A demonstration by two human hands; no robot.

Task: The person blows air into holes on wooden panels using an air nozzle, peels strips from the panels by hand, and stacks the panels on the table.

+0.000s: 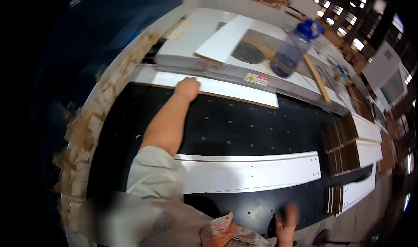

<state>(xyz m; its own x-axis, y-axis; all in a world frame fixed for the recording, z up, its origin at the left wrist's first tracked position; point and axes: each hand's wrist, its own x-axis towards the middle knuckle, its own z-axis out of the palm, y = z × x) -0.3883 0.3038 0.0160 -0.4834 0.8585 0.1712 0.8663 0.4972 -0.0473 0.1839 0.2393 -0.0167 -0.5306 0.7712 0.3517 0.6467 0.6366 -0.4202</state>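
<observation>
My left hand (188, 89) is stretched far forward, its fingers curled over the near edge of a narrow white board (230, 90). That board lies lengthwise along a grey metal rail (209, 72) at the far side of a black work surface. Closer to me lies a second long white board (252, 173) with a groove and small holes; my left sleeve covers its left end. At the near edge my right hand (288, 218) is smeared by motion, so its fingers do not show clearly. A dark patch beside it cannot be made out.
Stacked white boards with brown edges (355, 144) stand at the right, a smaller stack (355, 194) nearer. Behind the rail are a clear blue-lidded bottle (291, 51), a loose white board (224, 39) and a wooden strip (318, 79). Torn brown tape (93, 125) lines the left edge.
</observation>
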